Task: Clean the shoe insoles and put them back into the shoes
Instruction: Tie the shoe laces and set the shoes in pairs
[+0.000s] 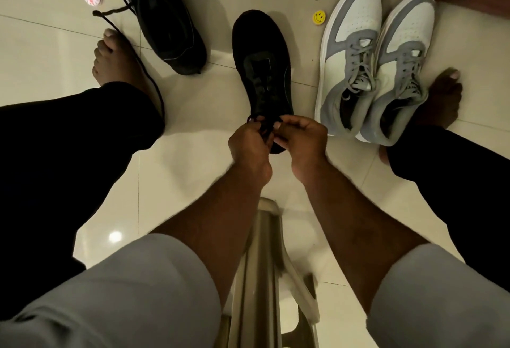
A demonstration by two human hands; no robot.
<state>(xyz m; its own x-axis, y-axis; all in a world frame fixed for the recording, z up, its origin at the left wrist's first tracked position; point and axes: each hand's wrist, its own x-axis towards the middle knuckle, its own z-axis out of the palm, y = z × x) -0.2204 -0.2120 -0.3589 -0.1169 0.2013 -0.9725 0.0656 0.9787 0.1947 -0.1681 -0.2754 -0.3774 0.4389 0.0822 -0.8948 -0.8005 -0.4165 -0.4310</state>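
I watch both hands meet at the heel end of the black shoe [262, 71], which stands upright on the tiled floor [193, 154] between the knees, toe pointing away. The left hand [248, 143] and the right hand [299, 138] are each pinched on the dark lace [266, 126] at the shoe's collar, fingertips nearly touching. I judge this to be work on the lacing, though I cannot tell whether tying or loosening (the black-on-black detail is lost). To do it well I would keep the shoe flat on the floor, pull both ends with even tension, and keep the tongue centred so any insole inside stays flat. The second black shoe [165, 16] lies upper left, its lace trailing loose; the grey-and-white pair [372, 66] stands just right.
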